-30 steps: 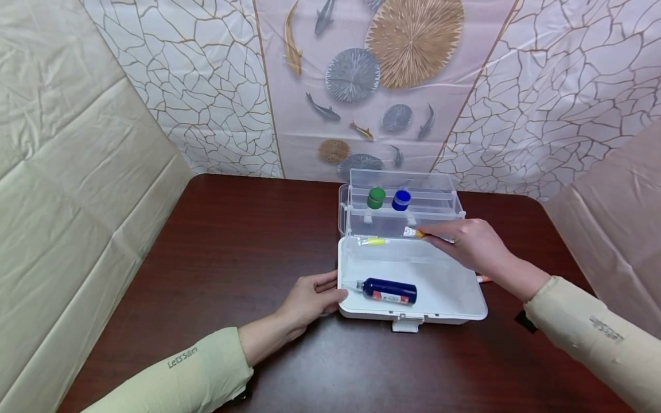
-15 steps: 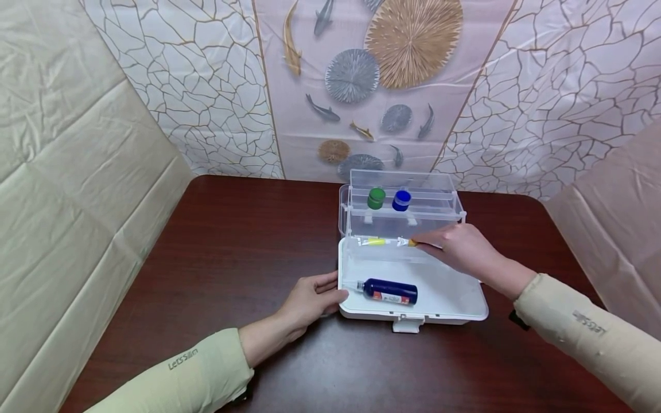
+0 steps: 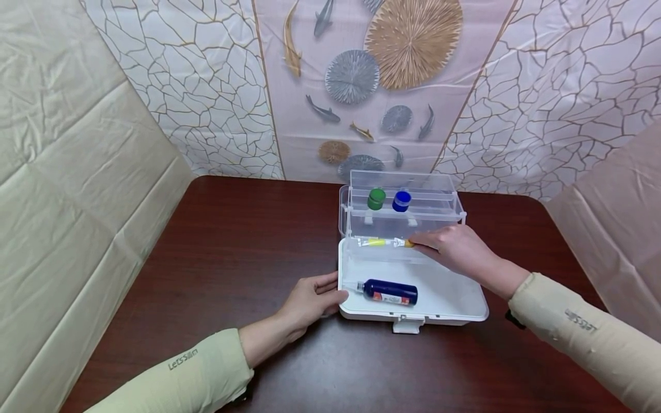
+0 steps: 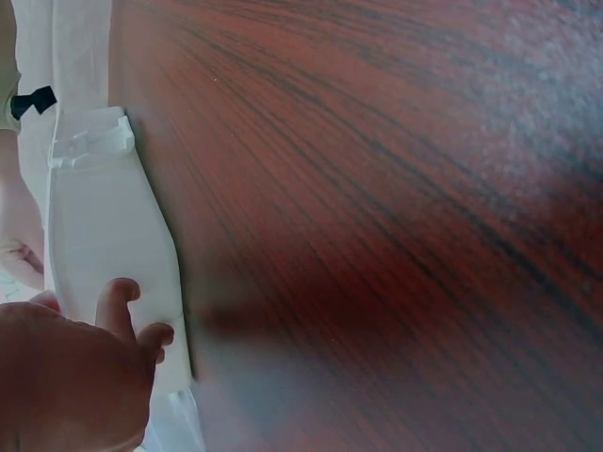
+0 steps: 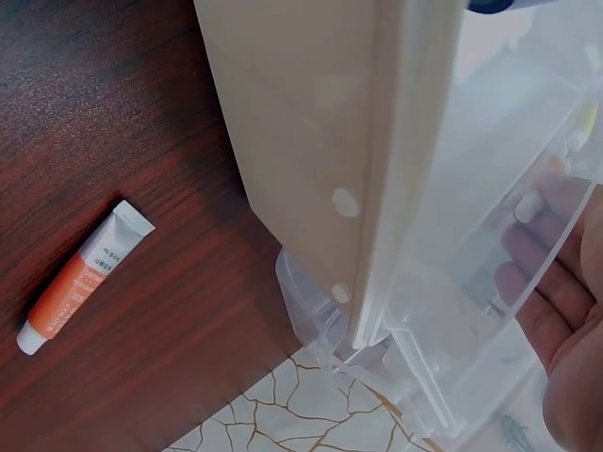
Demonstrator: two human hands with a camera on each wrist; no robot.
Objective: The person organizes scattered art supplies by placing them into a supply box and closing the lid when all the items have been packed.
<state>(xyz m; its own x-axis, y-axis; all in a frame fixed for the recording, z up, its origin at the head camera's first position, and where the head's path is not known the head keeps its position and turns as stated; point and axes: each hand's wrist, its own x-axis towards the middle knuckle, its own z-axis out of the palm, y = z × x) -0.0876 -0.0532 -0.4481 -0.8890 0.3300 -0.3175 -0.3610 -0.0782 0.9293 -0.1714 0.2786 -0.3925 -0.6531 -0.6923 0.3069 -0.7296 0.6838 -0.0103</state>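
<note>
An open white storage box (image 3: 444, 287) with clear lift-up trays (image 3: 439, 218) stands on the table. My left hand (image 3: 310, 301) grips its left wall, thumb over the rim and fingers outside. My right hand (image 3: 457, 249) pinches an orange-yellow paint tube (image 3: 409, 243) at the lower clear tray. Beside that tube lies a yellow paint tube (image 3: 376, 242). A green paint jar (image 3: 376, 199) and a blue paint jar (image 3: 401, 201) sit in the upper tray. In the box bottom lies a dark blue bottle (image 3: 389, 291) with a clear nozzle, on its side.
An orange paint tube (image 5: 75, 278) lies on the dark wooden table (image 5: 113, 122) right of the box, visible in the right wrist view. The box's front latch (image 3: 408, 324) hangs down. Patterned cloth (image 3: 217, 86) hangs behind the table.
My right hand has moved left and down with the orange-yellow tube, bringing it level with the yellow one. The left hand stays at the box's left side.
</note>
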